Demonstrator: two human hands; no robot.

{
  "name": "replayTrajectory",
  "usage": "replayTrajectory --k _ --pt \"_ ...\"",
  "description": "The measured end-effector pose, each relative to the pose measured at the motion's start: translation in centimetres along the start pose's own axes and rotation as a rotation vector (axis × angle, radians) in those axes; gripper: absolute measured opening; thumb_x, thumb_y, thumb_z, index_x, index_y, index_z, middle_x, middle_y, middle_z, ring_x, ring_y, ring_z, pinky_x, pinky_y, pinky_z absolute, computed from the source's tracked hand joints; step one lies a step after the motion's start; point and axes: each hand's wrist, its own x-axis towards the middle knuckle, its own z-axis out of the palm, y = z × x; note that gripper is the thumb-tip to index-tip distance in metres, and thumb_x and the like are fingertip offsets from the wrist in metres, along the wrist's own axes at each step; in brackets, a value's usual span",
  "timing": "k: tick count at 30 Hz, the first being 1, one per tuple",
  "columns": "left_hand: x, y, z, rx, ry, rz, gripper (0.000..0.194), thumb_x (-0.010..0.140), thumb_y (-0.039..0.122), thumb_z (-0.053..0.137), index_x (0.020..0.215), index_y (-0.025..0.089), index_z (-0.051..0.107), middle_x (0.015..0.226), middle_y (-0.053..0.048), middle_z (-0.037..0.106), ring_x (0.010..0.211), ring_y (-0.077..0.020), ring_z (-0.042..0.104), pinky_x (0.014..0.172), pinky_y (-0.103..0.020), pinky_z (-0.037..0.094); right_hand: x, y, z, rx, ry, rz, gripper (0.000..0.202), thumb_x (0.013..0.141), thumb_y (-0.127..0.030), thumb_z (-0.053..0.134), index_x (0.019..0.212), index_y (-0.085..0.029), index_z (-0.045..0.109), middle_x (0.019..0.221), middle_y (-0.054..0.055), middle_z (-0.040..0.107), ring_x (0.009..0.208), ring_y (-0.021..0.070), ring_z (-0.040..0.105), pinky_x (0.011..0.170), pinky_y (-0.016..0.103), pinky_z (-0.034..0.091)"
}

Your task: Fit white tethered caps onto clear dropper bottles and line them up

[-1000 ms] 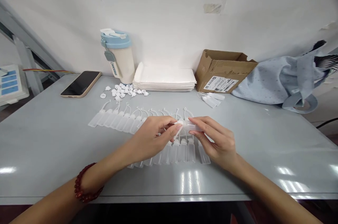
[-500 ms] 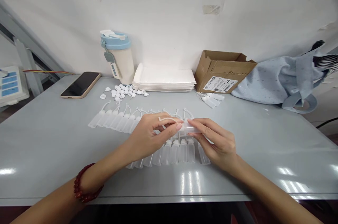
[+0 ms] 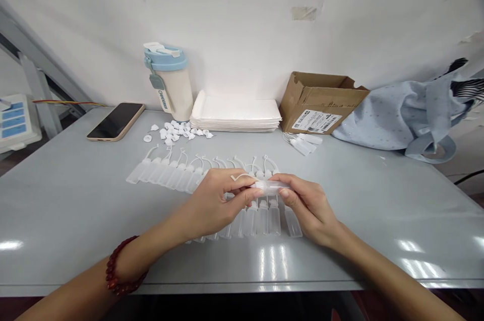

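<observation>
Between both hands a translucent plastic bottle (image 3: pixel 271 188) lies sideways above the table. My left hand (image 3: pixel 223 199) pinches its neck end, where a thin white strap (image 3: pixel 242 176) sticks out to the left. My right hand (image 3: pixel 308 202) has thumb and fingers closed on the bottle's body. Behind and to the left stretches a row of similar bottles (image 3: pixel 170 175) with curved straps. A nearer row of bottles (image 3: pixel 263 219) lies below the hands, partly hidden by my left hand. One more bottle (image 3: pixel 292 221) lies apart beside my right hand.
Small white caps (image 3: pixel 174 130) lie heaped near a cream tumbler (image 3: pixel 177 91). A phone (image 3: pixel 117 122) rests at the left. Along the wall stand a stack of white envelopes (image 3: pixel 236 114), a cardboard box (image 3: pixel 321 102) and a blue cloth bag (image 3: pixel 389 114). Several loose bottles (image 3: pixel 302 145) lie before the box.
The hands have lowered slightly with the bottle. My right fingers have shifted along its body, which now shows more between the hands. My left hand still pinches the neck end.
</observation>
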Motion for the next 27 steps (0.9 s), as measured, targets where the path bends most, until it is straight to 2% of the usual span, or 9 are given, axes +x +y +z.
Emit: replayTrajectory --k 6,9,11,13,16,19,21,23,27 --pt "0.0 -0.4 0.6 0.110 0.097 0.248 0.017 0.088 0.015 0.054 0.075 0.012 0.064 0.062 0.000 0.056 0.056 -0.0087 0.047 0.054 -0.021 0.037 0.4 -0.3 -0.3 0.334 -0.096 0.343 0.033 0.097 -0.038 0.036 0.089 -0.016 0.060 0.057 -0.005 0.032 0.048 0.0083 0.028 0.045 0.023 0.024" --pt "0.0 -0.2 0.8 0.115 0.131 0.245 0.013 0.087 0.015 0.056 0.078 0.012 0.065 0.062 0.000 0.057 0.056 -0.0088 0.048 0.052 -0.021 0.037 0.8 -0.5 -0.4 0.425 -0.119 0.435 0.038 0.096 -0.041 0.036 0.082 -0.015 0.058 0.056 -0.006 0.026 0.048 0.0080 0.024 0.044 0.023 0.022" --pt "0.0 0.1 0.7 0.054 0.112 0.137 0.013 0.086 0.018 0.057 0.077 0.014 0.066 0.063 0.001 0.059 0.057 -0.0086 0.051 0.054 -0.019 0.040 0.8 -0.6 -0.4 0.397 -0.095 0.398 0.036 0.097 -0.039 0.035 0.085 -0.015 0.059 0.057 -0.006 0.029 0.048 0.0085 0.028 0.045 0.024 0.026" --pt "0.1 0.3 0.3 -0.039 0.057 -0.020 0.017 0.087 0.023 0.056 0.076 0.016 0.067 0.065 0.001 0.061 0.060 -0.0088 0.055 0.057 -0.018 0.044 0.6 -0.6 -0.3 0.284 -0.059 0.294 0.030 0.097 -0.034 0.036 0.094 -0.016 0.060 0.059 -0.005 0.038 0.052 0.0095 0.037 0.050 0.024 0.032" --pt "0.4 0.4 -0.4 -0.200 -0.081 -0.232 0.026 0.089 0.033 0.053 0.074 0.016 0.066 0.066 0.001 0.063 0.062 -0.0104 0.060 0.059 -0.019 0.048 0.3 -0.2 -0.2 0.091 -0.007 0.103 0.022 0.096 -0.025 0.041 0.106 -0.017 0.060 0.071 -0.001 0.051 0.061 0.0108 0.048 0.059 0.025 0.039" --pt "0.5 0.3 -0.8 -0.314 -0.212 -0.344 0.031 0.090 0.038 0.052 0.071 0.015 0.064 0.064 0.000 0.063 0.062 -0.0115 0.061 0.061 -0.021 0.049 0.1 0.3 -0.2 -0.032 0.016 -0.062 0.023 0.094 -0.017 0.043 0.113 -0.016 0.057 0.081 0.002 0.056 0.069 0.0123 0.052 0.063 0.025 0.042" --pt "0.4 0.3 -0.9 -0.309 -0.219 -0.352 0.032 0.090 0.037 0.051 0.069 0.015 0.062 0.062 0.000 0.062 0.061 -0.0113 0.061 0.060 -0.021 0.049 0.1 0.5 -0.1 -0.083 0.013 -0.130 0.024 0.094 -0.014 0.042 0.114 -0.015 0.055 0.083 0.004 0.056 0.071 0.0131 0.052 0.064 0.025 0.043" --pt "0.3 0.3 -0.8 -0.252 -0.177 -0.309 0.032 0.090 0.035 0.051 0.067 0.015 0.061 0.060 0.001 0.060 0.058 -0.0102 0.058 0.058 -0.021 0.046 0.2 0.5 -0.1 -0.100 -0.001 -0.145 0.023 0.094 -0.014 0.041 0.113 -0.015 0.055 0.082 0.003 0.055 0.071 0.0131 0.052 0.064 0.025 0.043" --pt "0.2 0.4 -0.4 -0.155 -0.127 -0.168 0.033 0.091 0.028 0.051 0.062 0.015 0.059 0.059 0.002 0.059 0.058 -0.0083 0.055 0.058 -0.020 0.043 0.2 0.2 -0.2 -0.034 -0.058 -0.054 0.022 0.096 -0.018 0.038 0.110 -0.019 0.055 0.083 0.001 0.058 0.073 0.0122 0.054 0.066 0.024 0.042"
